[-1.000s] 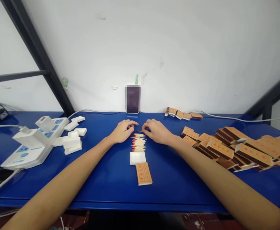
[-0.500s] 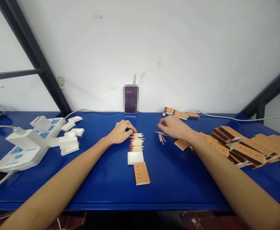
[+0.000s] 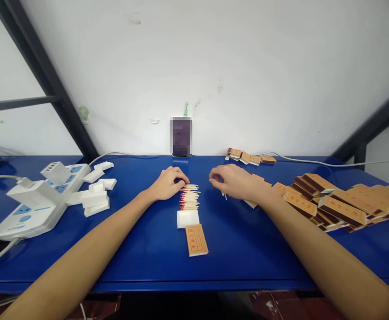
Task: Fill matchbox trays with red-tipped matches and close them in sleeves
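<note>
My left hand (image 3: 168,183) is bent at the far end of a row of red-tipped matches (image 3: 189,200), its thumb and index fingertips close together at the heads. Whatever is between them is too small to make out. To the right, my right hand (image 3: 229,181) hovers over a few loose matches (image 3: 224,194) and mostly covers them. Its thumb and forefinger curl toward each other; anything pinched there does not show. Just below the row lies an open white matchbox tray (image 3: 188,219). An orange matchbox (image 3: 196,240) touches the tray's near edge.
Many matchbox sleeves (image 3: 344,206) are heaped at the right. A short line of them (image 3: 250,158) lies by the wall. Several white trays (image 3: 96,198) sit left beside a power strip (image 3: 44,200) with cables. A dark, blurred-out screen (image 3: 181,137) leans on the wall.
My right hand has moved left and slightly nearer, now covering most of the loose matches. My left hand and the row of matches look the same.
</note>
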### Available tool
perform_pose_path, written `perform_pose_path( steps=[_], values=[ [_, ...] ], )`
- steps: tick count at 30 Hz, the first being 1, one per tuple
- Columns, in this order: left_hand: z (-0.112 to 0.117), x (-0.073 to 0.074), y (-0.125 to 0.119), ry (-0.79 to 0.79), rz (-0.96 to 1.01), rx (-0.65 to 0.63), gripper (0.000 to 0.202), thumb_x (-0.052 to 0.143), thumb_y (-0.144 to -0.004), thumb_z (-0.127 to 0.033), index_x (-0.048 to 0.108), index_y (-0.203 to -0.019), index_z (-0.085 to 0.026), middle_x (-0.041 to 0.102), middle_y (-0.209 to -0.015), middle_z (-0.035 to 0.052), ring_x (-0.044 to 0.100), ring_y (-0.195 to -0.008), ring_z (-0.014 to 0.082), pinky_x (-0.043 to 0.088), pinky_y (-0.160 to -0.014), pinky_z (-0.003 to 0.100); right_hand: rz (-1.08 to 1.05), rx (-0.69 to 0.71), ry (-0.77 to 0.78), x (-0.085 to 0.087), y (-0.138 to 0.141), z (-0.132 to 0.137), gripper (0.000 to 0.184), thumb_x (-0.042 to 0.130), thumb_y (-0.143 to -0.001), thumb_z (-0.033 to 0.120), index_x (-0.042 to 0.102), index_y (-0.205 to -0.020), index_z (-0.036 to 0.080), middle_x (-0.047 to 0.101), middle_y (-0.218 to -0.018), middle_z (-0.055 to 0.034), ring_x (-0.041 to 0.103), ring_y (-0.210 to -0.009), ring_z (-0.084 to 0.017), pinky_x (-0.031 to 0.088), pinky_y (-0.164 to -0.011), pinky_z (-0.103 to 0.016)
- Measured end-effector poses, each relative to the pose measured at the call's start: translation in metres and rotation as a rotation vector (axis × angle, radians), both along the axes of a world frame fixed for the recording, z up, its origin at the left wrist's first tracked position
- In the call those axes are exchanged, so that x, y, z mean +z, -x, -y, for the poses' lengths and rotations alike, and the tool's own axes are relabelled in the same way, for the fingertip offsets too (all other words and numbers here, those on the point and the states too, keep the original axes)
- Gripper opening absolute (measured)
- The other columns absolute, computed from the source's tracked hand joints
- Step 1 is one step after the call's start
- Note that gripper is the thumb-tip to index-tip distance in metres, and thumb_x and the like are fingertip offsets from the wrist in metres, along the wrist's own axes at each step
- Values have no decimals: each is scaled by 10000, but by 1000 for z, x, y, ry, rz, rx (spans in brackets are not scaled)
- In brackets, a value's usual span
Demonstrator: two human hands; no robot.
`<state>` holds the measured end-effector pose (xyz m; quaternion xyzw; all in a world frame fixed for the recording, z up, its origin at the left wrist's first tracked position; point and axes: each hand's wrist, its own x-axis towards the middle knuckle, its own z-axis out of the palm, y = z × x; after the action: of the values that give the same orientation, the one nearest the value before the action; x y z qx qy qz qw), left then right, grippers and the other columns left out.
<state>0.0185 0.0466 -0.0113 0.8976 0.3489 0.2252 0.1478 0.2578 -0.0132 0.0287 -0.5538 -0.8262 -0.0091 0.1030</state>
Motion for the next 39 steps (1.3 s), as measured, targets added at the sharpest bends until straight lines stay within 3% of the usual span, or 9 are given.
perform_pose_path(
  steps=[3, 7, 12, 17, 24, 29, 34, 39],
  values=[
    [0, 0, 0, -17, -5, -9, 272, 483, -864, -197, 747, -911, -241, 651, -974, 24, 562, -971, 210, 399, -948, 388, -27, -19, -113, -1, 9, 5, 145, 563, -824, 251, 698, -878, 249, 722, -838, -5, 633, -759, -183, 366, -613, -275],
    [0, 0, -1, -26, -21, -17, 265, 485, -871, -204, 744, -913, -244, 649, -983, 22, 560, -981, 214, 401, -938, 381, -113, -113, -205, 4, 12, 9, 241, 599, -813, 404, 706, -925, 221, 728, -842, -27, 635, -774, -204, 396, -656, -296],
    [1, 0, -1, -38, -32, -10, 255, 492, -875, -201, 736, -932, -244, 641, -979, 26, 557, -984, 216, 399, -929, 394, 59, -201, -66, 2, 1, 4, 314, 508, -864, 406, 703, -990, 195, 728, -984, -92, 647, -900, -266, 420, -679, -332],
    [1, 0, 0, -33, -35, -7, 246, 497, -875, -203, 733, -933, -243, 635, -977, 30, 554, -981, 216, 402, -924, 397, 172, -199, 106, -5, -11, -2, 341, 497, -874, 427, 677, -1068, 212, 712, -1062, -105, 653, -951, -285, 439, -685, -340],
    [1, -1, 0, -34, -39, -14, 244, 498, -882, -206, 731, -943, -239, 631, -975, 28, 549, -983, 214, 402, -920, 399, 205, -203, 188, 4, -9, 0, 446, 245, -977, 379, 643, -1013, 181, 703, -1065, -141, 649, -999, -310, 446, -785, -410],
    [1, -1, 0, -37, -42, -11, 237, 503, -883, -204, 730, -944, -238, 635, -979, 27, 551, -986, 217, 395, -921, 404, 184, -197, 235, 6, -6, 4, 404, 283, -962, 383, 599, -1139, 204, 702, -1073, -125, 653, -982, -311, 431, -830, -437],
    [1, -2, 0, -38, -28, -11, 228, 512, -881, -203, 730, -938, -237, 636, -974, 26, 549, -989, 217, 393, -920, 400, 188, -237, 279, 9, -2, 9, 398, 464, -881, 458, 597, -1163, 212, 698, -1008, -127, 661, -892, -310, 440, -695, -363],
    [1, -2, 0, -36, -30, -10, 221, 517, -881, -209, 729, -934, -237, 632, -975, 29, 546, -977, 215, 393, -908, 399, 171, -251, 300, 5, -4, 7, 358, 599, -784, 336, 615, -1117, 206, 695, -977, -112, 661, -837, -270, 419, -633, -308]
  ],
)
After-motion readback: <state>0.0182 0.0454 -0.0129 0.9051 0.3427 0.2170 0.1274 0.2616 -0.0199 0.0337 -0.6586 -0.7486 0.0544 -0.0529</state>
